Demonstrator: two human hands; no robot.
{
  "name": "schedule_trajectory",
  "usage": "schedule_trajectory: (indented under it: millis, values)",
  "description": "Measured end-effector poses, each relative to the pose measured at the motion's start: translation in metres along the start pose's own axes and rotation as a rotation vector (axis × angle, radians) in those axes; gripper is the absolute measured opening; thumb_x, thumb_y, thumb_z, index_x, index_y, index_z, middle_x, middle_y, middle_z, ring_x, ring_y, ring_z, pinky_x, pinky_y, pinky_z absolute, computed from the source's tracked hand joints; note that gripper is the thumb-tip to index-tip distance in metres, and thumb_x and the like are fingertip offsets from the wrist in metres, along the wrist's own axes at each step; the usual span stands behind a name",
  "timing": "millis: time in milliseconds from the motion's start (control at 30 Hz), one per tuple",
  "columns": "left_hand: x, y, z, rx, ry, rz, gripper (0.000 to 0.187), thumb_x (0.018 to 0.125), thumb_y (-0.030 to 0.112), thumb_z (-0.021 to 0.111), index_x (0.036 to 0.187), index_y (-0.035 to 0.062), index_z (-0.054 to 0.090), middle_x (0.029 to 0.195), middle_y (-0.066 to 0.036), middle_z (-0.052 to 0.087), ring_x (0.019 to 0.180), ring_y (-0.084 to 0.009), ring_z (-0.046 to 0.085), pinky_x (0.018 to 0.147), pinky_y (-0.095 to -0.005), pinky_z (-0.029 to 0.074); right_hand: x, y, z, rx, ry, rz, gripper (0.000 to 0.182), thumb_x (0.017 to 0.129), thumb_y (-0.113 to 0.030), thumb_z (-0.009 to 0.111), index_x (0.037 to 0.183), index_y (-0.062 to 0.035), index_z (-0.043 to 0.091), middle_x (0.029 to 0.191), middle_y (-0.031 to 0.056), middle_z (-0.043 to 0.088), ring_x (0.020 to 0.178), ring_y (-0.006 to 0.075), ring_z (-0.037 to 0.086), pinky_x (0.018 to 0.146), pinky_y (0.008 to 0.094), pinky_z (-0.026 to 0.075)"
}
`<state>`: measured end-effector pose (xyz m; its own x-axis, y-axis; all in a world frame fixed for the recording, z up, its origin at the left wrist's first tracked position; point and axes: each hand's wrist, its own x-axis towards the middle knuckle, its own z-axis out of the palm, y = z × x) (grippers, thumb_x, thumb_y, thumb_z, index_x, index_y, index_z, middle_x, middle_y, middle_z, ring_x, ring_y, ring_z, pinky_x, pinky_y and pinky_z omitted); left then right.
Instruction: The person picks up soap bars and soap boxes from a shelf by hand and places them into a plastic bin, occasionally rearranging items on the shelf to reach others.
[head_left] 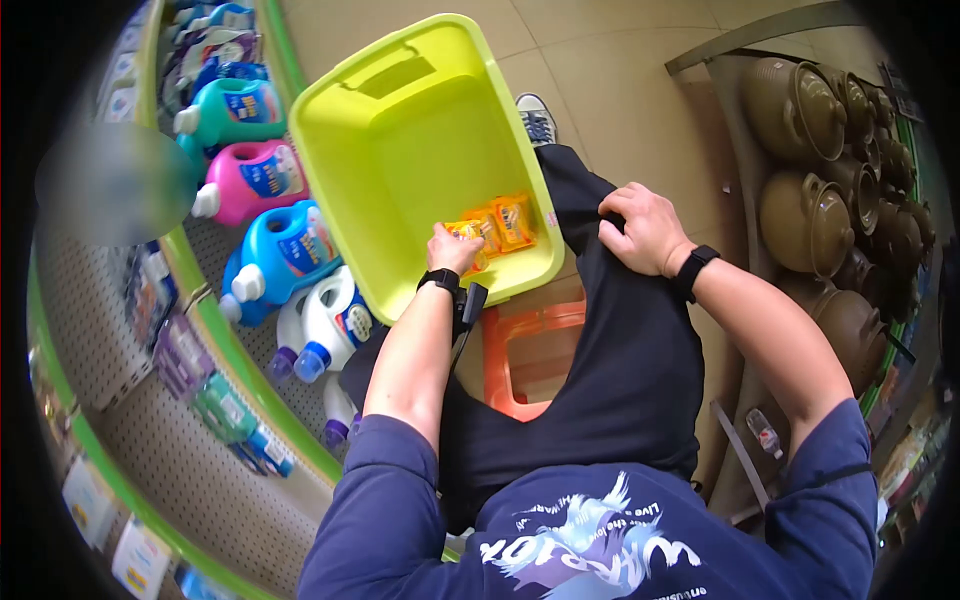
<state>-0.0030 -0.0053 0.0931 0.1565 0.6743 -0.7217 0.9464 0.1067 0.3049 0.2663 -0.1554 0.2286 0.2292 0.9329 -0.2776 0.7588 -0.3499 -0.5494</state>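
Observation:
Inside the yellow-green bin [400,165], near its lower right corner, lie orange and yellow packets [512,222]. My left hand [452,250] reaches over the bin's near side, its fingers closed on a yellow packet [466,231] beside the others. My right hand [640,228] rests at the knee of my dark trousers [640,350], fingers curled against the cloth. Whether it pinches the fabric is hard to make out. Both wrists wear black bands.
Detergent bottles, among them a pink one [255,182] and a blue one [290,250], line the left shelf. Brown clay pots [805,220] fill the right rack. An orange plastic stool [495,365] shows between my legs. A blurred round shape [115,185] hangs at upper left.

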Motion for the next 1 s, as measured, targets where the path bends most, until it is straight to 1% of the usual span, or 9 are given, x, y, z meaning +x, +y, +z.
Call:
schedule_trajectory:
  millis: [233,300,400,433,667,733,800,900,1000]
  values:
    - [0.05,-0.017,0.056,0.001,-0.06,-0.075,0.08,0.067,0.032,0.079,0.129,-0.0042,0.044,0.114,-0.025,0.064,0.108,-0.0369,0.063,0.095,-0.0415,0.05,0.008,0.014,-0.011,0.111,-0.019,-0.077,0.021,0.073,-0.019,0.062,0.087,-0.0033,0.066,0.093,0.01,0.067,0.09,0.03,0.06,0.08,0.0396,0.051]
    - [0.051,-0.024,0.067,-0.12,-0.067,0.031,0.084,0.068,0.026,0.079,0.135,-0.0044,0.039,0.116,-0.026,0.063,0.11,-0.0368,0.062,0.096,-0.0405,0.049,0.009,0.015,-0.01,0.121,-0.025,-0.081,0.021,0.073,-0.018,0.062,0.087,-0.0031,0.065,0.093,0.01,0.067,0.09,0.0301,0.06,0.081,0.0395,0.051]
    - [0.05,-0.033,0.065,-0.215,-0.141,0.078,0.091,0.068,0.022,0.079,0.141,-0.0052,0.032,0.119,-0.027,0.062,0.113,-0.0368,0.061,0.099,-0.0394,0.048,0.009,0.017,-0.011,0.132,-0.019,-0.097,0.022,0.073,-0.018,0.062,0.089,-0.0027,0.065,0.095,0.0102,0.066,0.092,0.0304,0.059,0.082,0.0393,0.051]
    - [0.049,-0.034,0.063,-0.154,-0.156,0.014,0.096,0.07,0.02,0.078,0.145,-0.0058,0.025,0.123,-0.028,0.059,0.117,-0.0374,0.058,0.101,-0.0396,0.046,0.009,0.016,-0.011,0.139,-0.018,-0.091,0.022,0.073,-0.018,0.062,0.089,-0.0028,0.065,0.094,0.0101,0.066,0.091,0.0305,0.059,0.082,0.0394,0.05]
    - [0.03,-0.049,0.047,-0.1,-0.056,-0.015,0.102,0.072,0.02,0.077,0.149,-0.0054,0.016,0.128,-0.032,0.054,0.121,-0.0395,0.054,0.105,-0.0403,0.043,0.008,0.01,-0.008,0.11,0.001,-0.078,0.021,0.074,-0.018,0.061,0.087,-0.0028,0.066,0.093,0.0103,0.067,0.092,0.0301,0.06,0.083,0.039,0.051]
    - [0.014,-0.042,0.03,-0.064,-0.081,-0.025,0.096,0.073,0.02,0.076,0.148,-0.0054,0.02,0.13,-0.033,0.053,0.123,-0.04,0.053,0.106,-0.0408,0.042,0.008,0.006,-0.007,0.091,-0.008,-0.076,0.021,0.075,-0.019,0.061,0.088,-0.0038,0.067,0.091,0.0113,0.067,0.092,0.0309,0.061,0.082,0.0393,0.051]
    - [-0.012,-0.03,0.004,-0.126,-0.079,0.068,0.085,0.074,0.02,0.075,0.143,-0.0059,0.032,0.131,-0.031,0.053,0.124,-0.0395,0.052,0.106,-0.0409,0.042,0.008,0.002,-0.004,0.064,-0.007,-0.078,0.021,0.076,-0.019,0.061,0.088,-0.0034,0.067,0.091,0.0127,0.067,0.092,0.0319,0.061,0.082,0.0399,0.051]
    - [-0.054,-0.029,-0.031,-0.135,0.13,0.344,0.064,0.078,0.021,0.072,0.132,-0.0035,0.049,0.127,-0.025,0.058,0.12,-0.0355,0.056,0.103,-0.0405,0.045,0.008,-0.006,-0.001,0.056,-0.006,-0.097,0.021,0.077,-0.019,0.059,0.087,-0.0024,0.067,0.091,0.0144,0.067,0.091,0.0331,0.061,0.082,0.0405,0.05]
    - [-0.13,-0.013,-0.11,-0.207,0.297,0.54,0.046,0.08,0.018,0.068,0.121,-0.0025,0.058,0.117,-0.022,0.063,0.112,-0.0343,0.06,0.098,-0.0393,0.047,0.008,-0.013,0.003,0.039,0.002,-0.102,0.022,0.078,-0.019,0.058,0.087,-0.0019,0.068,0.091,0.0155,0.066,0.091,0.0337,0.061,0.082,0.0404,0.05]
